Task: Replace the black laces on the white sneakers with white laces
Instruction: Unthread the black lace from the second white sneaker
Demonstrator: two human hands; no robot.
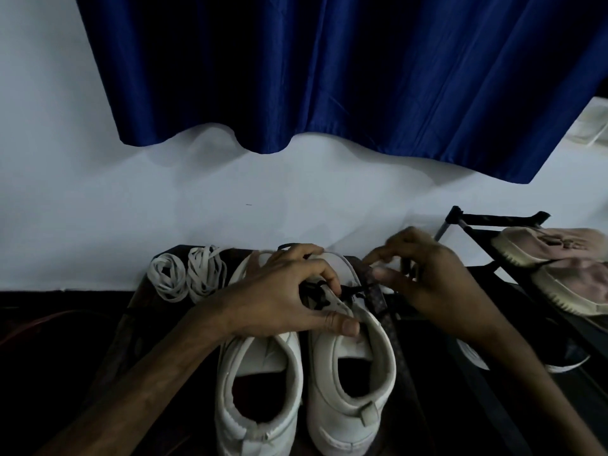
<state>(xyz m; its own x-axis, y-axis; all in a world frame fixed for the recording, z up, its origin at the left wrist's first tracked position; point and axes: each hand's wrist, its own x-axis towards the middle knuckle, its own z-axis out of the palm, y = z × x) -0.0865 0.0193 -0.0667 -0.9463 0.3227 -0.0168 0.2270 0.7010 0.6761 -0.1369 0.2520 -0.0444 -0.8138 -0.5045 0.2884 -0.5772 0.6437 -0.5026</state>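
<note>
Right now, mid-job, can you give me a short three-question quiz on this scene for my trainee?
1. True or false: the white laces are already threaded in a sneaker.
2. Pick one: the left hand grips A) the sneakers, B) a beige shoe, C) the curtain.
3. Fill in: the lace that the right hand pinches is ___ in colour.
Key: 1 false, they lie coiled to the left of the sneakers; 2 A; 3 black.
</note>
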